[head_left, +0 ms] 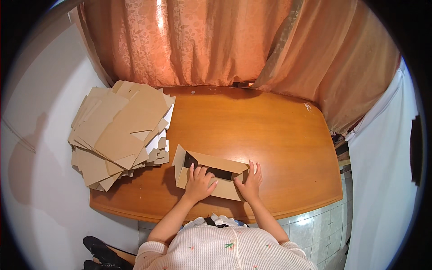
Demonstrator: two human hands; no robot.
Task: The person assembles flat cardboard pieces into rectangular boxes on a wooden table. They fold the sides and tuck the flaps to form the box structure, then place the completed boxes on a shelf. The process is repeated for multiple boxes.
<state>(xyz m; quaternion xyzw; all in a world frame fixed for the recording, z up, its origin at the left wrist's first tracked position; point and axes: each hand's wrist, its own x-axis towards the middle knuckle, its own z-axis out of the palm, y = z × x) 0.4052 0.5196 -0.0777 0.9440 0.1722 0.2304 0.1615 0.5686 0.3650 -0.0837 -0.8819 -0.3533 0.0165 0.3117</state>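
Brown corrugated card, die-cut and partly folded into a shallow box (209, 174), lies near the front edge of the orange-brown wooden table (270, 135), directly before the person. The left hand (199, 183) rests flat on the near wall of the box, fingers spread and pointing away from the body; its grip is released, pressing rather than grasping. The right hand (250, 182) lies likewise open at the box's right end, fingertips touching the card beside the dark opening; it clasps nothing either. The step in hand appears to be folding a side wall. To do it well, pressure should probably stay even along the crease, one palm anchoring the base while the other turns the flap, so that the card bends on its score line and does not buckle. To the left, well apart, a loose stack of flat unfolded blanks (119, 132) overhangs the table edge. Peach curtains (216, 40) hang behind.
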